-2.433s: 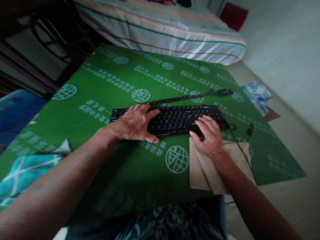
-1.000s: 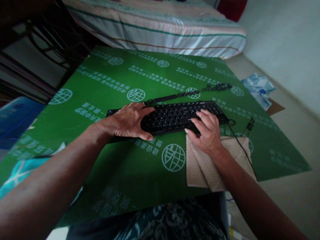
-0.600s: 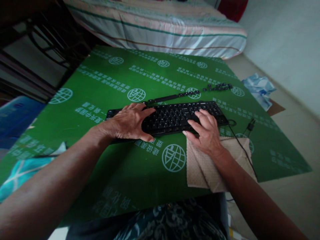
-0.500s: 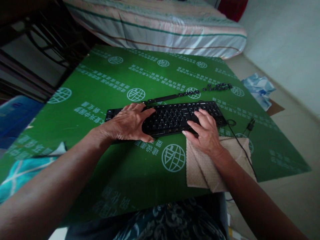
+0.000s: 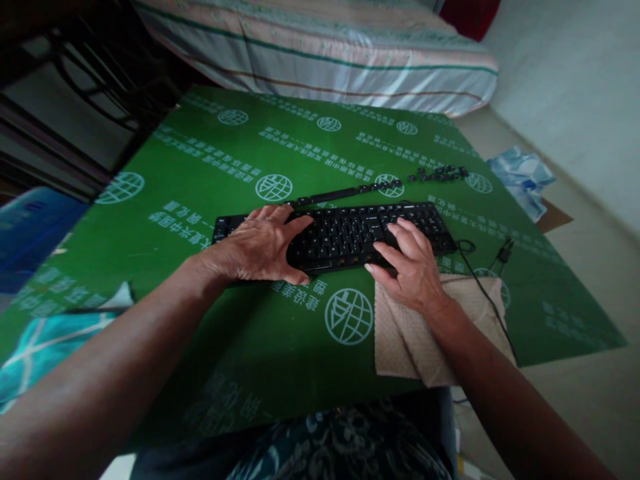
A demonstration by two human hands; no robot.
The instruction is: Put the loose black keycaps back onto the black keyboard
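A black computer keyboard [image 5: 333, 235] lies across the green table. Spread over its left end, my left hand [image 5: 263, 243] rests with fingers apart, the thumb at the near edge; it hides the keys under it. My right hand [image 5: 407, 263] is at the right part of the keyboard, fingers loosely apart and fingertips on or just over the keys. Whether it presses any key I cannot tell. Just beyond the keyboard, a long black space bar [image 5: 334, 195] lies in a line with several loose keycaps [image 5: 383, 186]. More keycaps [image 5: 445, 174] sit in a pile farther right.
A folded beige cloth [image 5: 400, 347] lies under my right wrist. The keyboard's cable [image 5: 483, 290] runs over the table's right side, near a black plug [image 5: 505, 252]. A teal checked cloth [image 5: 55, 343] is at the left. Beyond the green table [image 5: 300, 153] stands a bed [image 5: 340, 60].
The view has shifted very slightly. Both hands keep nearly the same place and pose on the keyboard, and the loose keycaps lie as before.
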